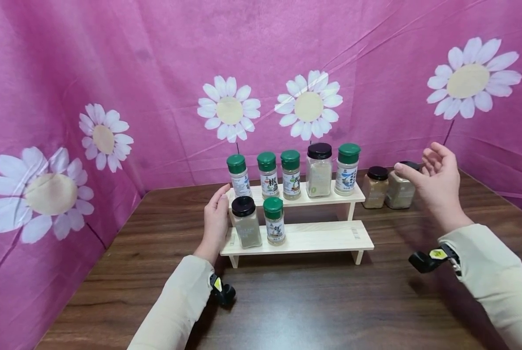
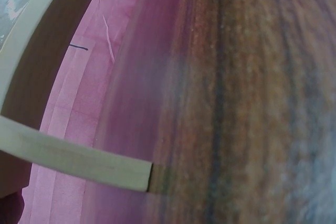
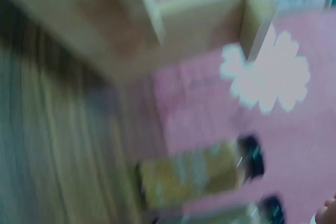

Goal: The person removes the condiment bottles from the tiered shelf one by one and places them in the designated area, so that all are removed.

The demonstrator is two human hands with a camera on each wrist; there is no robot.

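Observation:
My left hand (image 1: pixel 216 221) lies along the left end of a pale two-step wooden rack (image 1: pixel 319 236), fingers extended beside it. On the lower step, close to that hand, stand a square black-capped spice jar (image 1: pixel 248 228) and a green-capped spice bottle (image 1: pixel 275 228). My right hand (image 1: pixel 441 187) is raised at the right with relaxed, parted fingers and nothing between them. It overlaps a black-capped jar of greyish powder (image 1: pixel 400 193) in the head view. Next to that jar stands a black-capped jar of yellow-brown powder (image 1: pixel 375 193), lying sideways across the right wrist view (image 3: pixel 191 176).
Several green-capped bottles (image 1: pixel 291 180) and a tall black-capped jar (image 1: pixel 319 175) line the rack's upper step. The rack stands on a dark wood table (image 1: pixel 313 301). A pink cloth (image 1: pixel 164 73) with white daisies hangs behind and at the sides.

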